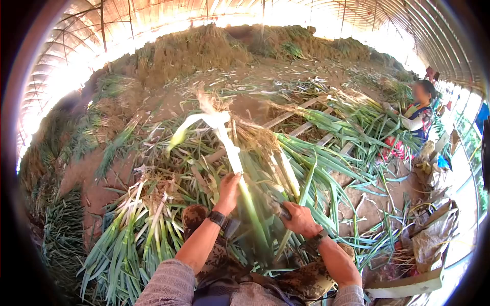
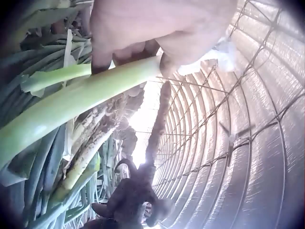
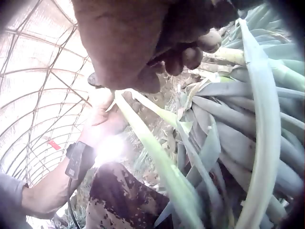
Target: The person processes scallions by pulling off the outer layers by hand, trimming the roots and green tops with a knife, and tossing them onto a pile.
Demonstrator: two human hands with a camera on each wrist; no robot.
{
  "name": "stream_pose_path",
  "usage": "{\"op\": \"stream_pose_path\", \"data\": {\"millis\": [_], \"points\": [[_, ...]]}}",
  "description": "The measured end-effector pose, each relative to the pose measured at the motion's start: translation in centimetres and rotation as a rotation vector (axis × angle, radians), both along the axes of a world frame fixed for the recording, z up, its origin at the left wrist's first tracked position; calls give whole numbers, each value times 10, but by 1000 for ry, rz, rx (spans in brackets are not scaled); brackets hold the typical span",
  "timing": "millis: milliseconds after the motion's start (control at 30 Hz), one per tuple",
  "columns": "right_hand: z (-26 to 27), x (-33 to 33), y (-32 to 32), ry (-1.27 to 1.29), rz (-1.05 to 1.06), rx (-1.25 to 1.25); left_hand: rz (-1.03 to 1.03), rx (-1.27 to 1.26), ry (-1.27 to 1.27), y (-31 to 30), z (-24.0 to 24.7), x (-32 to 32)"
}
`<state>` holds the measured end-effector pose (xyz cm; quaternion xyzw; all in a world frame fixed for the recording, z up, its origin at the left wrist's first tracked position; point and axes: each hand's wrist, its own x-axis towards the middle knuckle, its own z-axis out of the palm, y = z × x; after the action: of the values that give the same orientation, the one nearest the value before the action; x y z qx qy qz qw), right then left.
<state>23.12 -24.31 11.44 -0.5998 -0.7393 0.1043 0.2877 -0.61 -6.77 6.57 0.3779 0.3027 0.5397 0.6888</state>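
My left hand [image 1: 228,194] grips a thick leek-like stalk [image 1: 236,162], its pale root end up and its green leaves down between the knees. Thumb and fingers pinch the pale stem [image 2: 90,98] in the left wrist view, below the hand [image 2: 162,24]. To the right of the stalk, my right hand [image 1: 302,220] is curled round a dark handle-like object [image 1: 284,210]; its far part is blurred. In the right wrist view the right hand [image 3: 128,43] fills the top, and the left hand [image 3: 112,119] shows beyond it on the stalk [image 3: 157,164].
A pile of stalks [image 1: 148,219] lies at the left, roots up. More long green leaves [image 1: 326,163] lie at the right beside wooden slats [image 1: 301,129]. Another person [image 1: 421,115] sits at the far right under the arched roof. Large heaps [image 1: 194,53] stand at the back.
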Motion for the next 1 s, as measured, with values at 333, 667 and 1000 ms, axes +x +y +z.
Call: {"op": "stream_pose_path", "data": {"millis": [333, 667, 1000], "points": [[32, -5, 15, 18, -114, 103, -78, -35, -89, -25, 20, 22], [24, 7, 18, 29, -76, 234, -226, -104, -10, -64, 22, 37], [20, 27, 10, 125, -164, 202, -403, -169, -46, -87, 16, 54]]}}
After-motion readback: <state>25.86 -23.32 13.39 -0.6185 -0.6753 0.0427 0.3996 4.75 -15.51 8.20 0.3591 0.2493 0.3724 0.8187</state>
